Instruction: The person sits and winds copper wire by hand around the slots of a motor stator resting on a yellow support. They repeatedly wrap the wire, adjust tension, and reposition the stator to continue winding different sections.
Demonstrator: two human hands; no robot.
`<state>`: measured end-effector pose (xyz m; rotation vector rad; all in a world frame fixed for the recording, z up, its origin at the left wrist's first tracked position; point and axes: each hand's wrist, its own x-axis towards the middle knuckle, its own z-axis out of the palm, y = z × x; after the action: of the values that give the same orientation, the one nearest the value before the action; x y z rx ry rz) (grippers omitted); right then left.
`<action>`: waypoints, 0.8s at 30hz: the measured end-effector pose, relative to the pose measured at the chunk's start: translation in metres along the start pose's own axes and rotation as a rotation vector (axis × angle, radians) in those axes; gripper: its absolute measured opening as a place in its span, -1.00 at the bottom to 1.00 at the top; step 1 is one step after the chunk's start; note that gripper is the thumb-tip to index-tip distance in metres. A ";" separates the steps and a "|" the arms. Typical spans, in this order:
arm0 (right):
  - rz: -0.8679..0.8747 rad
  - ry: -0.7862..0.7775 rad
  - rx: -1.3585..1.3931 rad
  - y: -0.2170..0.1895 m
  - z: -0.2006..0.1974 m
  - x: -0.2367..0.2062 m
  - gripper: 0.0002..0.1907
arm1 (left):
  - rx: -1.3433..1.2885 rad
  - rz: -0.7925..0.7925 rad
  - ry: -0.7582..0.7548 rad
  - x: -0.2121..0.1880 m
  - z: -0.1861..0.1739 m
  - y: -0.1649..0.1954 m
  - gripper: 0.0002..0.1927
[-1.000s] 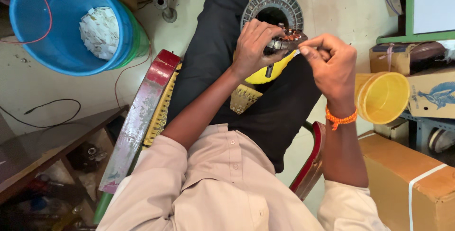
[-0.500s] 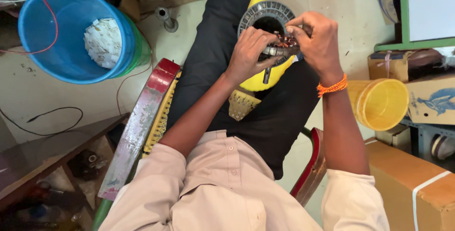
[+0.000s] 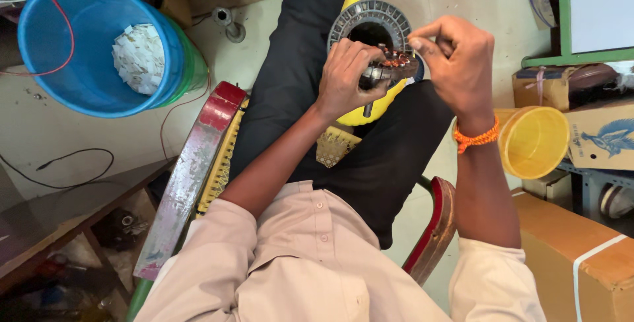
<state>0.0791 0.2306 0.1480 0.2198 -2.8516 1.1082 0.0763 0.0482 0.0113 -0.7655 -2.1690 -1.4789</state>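
Seated worker, seen from above: the left hand [image 3: 347,77] closed its grip round a small motor armature [image 3: 391,69] held over the lap, just in front of a ringed stator [image 3: 371,21]. The right hand [image 3: 456,64] pinched something too fine to make out at the armature's copper windings. Winding work appeared under way; the next move would call for steady fingertips.

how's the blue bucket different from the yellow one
The blue bucket stands upright on the floor off to the person's left, its mouth facing up; the yellow bucket lies tipped on its side to the right, mouth facing the camera. The blue bucket looks larger and holds a heap of white scraps; the yellow bucket looks empty. A red wire crosses the blue bucket's rim; none crosses the yellow one. Both are round, open-topped and out of the hands' grasp.
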 end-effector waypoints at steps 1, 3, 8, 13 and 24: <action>-0.001 0.015 0.001 0.003 0.001 0.004 -0.93 | 0.001 0.002 -0.003 0.001 0.000 0.001 -0.46; -0.004 0.044 0.005 0.013 0.008 0.012 -0.93 | 0.005 0.005 -0.011 0.002 -0.001 0.002 -0.46; -0.222 0.024 -0.164 0.047 0.028 0.037 -0.94 | -0.058 -0.033 -0.083 0.009 -0.013 0.006 -0.47; -0.295 -0.053 -0.287 0.066 0.043 0.043 -0.90 | -0.308 -0.458 -0.191 0.024 -0.013 0.003 -0.31; -0.384 0.085 -0.361 0.059 0.048 0.041 -0.84 | -0.859 -0.844 -0.269 0.040 0.026 -0.038 0.10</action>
<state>0.0280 0.2371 0.0788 0.6398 -2.7075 0.5106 0.0209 0.0701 -0.0013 -0.2435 -2.0932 -2.9838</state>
